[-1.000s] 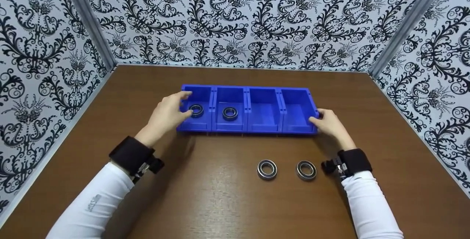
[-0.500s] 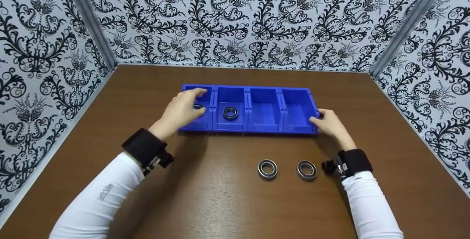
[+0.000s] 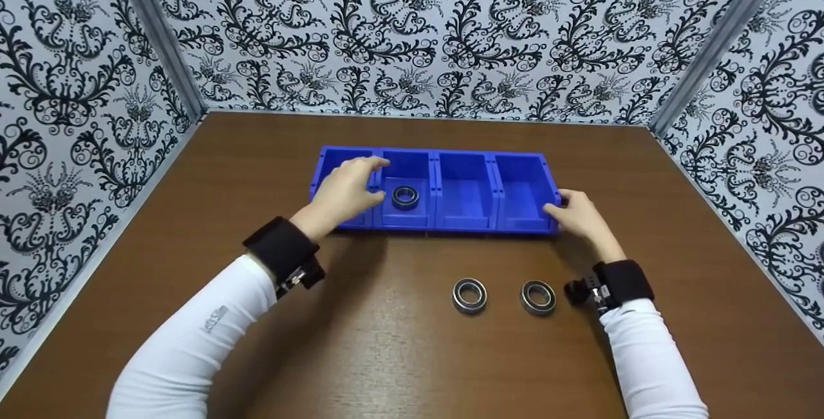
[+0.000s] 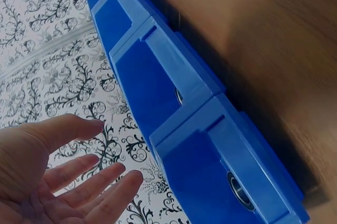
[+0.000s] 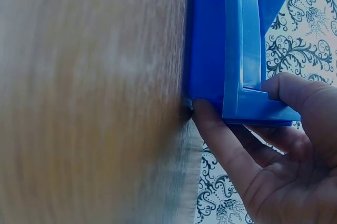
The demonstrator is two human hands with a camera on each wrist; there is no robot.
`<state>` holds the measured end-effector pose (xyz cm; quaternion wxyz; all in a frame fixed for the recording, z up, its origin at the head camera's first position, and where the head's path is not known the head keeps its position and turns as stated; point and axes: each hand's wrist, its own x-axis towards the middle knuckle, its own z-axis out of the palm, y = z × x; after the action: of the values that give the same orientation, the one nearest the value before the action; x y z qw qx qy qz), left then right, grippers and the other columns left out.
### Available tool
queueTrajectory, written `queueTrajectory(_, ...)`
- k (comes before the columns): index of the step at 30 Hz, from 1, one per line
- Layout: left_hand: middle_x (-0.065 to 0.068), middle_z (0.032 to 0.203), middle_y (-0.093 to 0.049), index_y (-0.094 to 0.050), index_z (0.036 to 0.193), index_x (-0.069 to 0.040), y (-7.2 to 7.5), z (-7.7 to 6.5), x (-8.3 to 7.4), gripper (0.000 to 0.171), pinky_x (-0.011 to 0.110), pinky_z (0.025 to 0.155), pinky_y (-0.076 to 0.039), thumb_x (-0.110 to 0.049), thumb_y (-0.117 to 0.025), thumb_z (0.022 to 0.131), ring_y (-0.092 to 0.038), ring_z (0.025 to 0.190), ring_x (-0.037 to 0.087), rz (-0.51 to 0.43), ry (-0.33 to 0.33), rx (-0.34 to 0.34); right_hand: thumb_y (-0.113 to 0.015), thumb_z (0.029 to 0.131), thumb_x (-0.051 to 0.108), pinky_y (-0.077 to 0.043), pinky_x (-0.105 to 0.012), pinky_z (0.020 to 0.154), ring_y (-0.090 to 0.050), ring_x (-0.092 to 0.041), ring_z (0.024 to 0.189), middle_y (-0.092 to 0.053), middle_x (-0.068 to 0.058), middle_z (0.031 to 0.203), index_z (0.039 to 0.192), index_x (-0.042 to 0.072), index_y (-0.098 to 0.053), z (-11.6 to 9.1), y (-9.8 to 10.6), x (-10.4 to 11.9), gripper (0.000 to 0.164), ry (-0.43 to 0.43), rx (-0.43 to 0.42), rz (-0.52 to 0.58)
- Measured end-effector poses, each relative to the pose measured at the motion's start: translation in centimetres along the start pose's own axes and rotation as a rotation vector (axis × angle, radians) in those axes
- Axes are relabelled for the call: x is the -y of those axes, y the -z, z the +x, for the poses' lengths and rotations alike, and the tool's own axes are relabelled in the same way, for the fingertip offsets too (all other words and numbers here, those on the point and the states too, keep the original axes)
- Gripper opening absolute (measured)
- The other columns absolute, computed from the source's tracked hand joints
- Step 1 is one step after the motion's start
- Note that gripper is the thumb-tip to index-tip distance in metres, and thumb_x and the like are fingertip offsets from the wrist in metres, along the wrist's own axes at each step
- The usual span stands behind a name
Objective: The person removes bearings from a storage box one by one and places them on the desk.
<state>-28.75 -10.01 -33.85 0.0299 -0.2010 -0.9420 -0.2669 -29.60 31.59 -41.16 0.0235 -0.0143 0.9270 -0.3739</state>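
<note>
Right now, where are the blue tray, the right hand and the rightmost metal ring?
Blue tray (image 3: 463, 204), head view: bare floor, third compartment from left.
Right hand (image 3: 579, 214), head view: back of hand.
Rightmost metal ring (image 3: 537, 310), head view: near rim.

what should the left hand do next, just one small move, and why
Probably ease the left hand down toward the bearing in the second compartment from the left: it holds nothing and hovers near that bearing, and the right hand grips the right end of the blue bin, which should steady it.
</note>
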Motion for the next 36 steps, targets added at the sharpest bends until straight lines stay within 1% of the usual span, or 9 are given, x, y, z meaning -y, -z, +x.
queueTrajectory(5,0.016,0.143,-0.063,-0.057,0.145,-0.006,-0.7,0.6,-0.5,0.057,0.051,0.107,-0.053,-0.012,-0.073,0.090,-0.061,0.131,0.034,0.015,0.005,0.028,-0.053,0.097,0.012,-0.053,-0.014,0.065,-0.067,-0.009,0.081,-0.067,-0.036,0.121,0.139,-0.016,-0.051,-0.1,0.1,0.1,0.050,0.011,-0.001,-0.014)
queueTrajectory(13,0.017,0.146,-0.060,-0.055,0.145,-0.005,-1.8,1.6,-1.1,0.059,0.050,0.115,-0.048,-0.011,-0.073,0.090,-0.057,0.136,0.036,0.017,-0.004,0.074,-0.053,0.097,0.013,-0.051,-0.013,0.068,-0.068,-0.014,0.087,-0.067,-0.034,0.122,0.139,-0.015,-0.051,-0.1,0.0,0.2,0.050,0.003,0.001,-0.008)
queueTrajectory(18,0.018,0.145,-0.061,-0.056,0.144,-0.004,-2.6,2.4,-1.4,0.058,0.049,0.115,-0.049,-0.010,-0.073,0.089,-0.058,0.135,0.036,0.038,-0.008,0.084,-0.055,0.097,0.013,-0.048,-0.012,0.071,-0.067,-0.018,0.090,-0.068,-0.033,0.121,0.136,-0.015,-0.054,0.0,0.0,0.1,0.049,0.015,-0.015,-0.034)
queueTrajectory(22,0.019,0.142,-0.063,-0.058,0.143,-0.004,-3.2,3.1,-1.7,0.056,0.050,0.113,-0.050,-0.009,-0.072,0.089,-0.059,0.134,0.037,0.066,-0.011,0.092,-0.054,0.097,0.014,-0.048,-0.013,0.072,-0.067,-0.020,0.092,-0.067,-0.033,0.121,0.137,-0.015,-0.054,0.1,0.0,0.0,0.049,0.006,-0.015,-0.044)
queueTrajectory(28,0.020,0.143,-0.063,-0.058,0.142,-0.004,-3.7,3.9,-2.0,0.055,0.050,0.114,-0.049,-0.008,-0.069,0.088,-0.058,0.136,0.037,0.093,0.001,0.108,-0.055,0.097,0.015,-0.048,-0.013,0.072,-0.068,-0.018,0.091,-0.068,-0.033,0.122,0.137,-0.015,-0.054,0.1,0.0,0.1,0.050,0.001,-0.008,-0.034)
queueTrajectory(36,0.022,0.141,-0.064,-0.061,0.139,-0.001,-4.3,4.3,-2.0,0.054,0.051,0.112,-0.050,-0.007,-0.069,0.086,-0.059,0.134,0.038,0.129,0.005,0.122,-0.054,0.097,0.011,-0.053,-0.014,0.063,-0.067,-0.007,0.078,-0.070,-0.033,0.115,0.136,-0.016,-0.053,0.0,0.0,0.1,0.047,0.010,0.004,0.015)
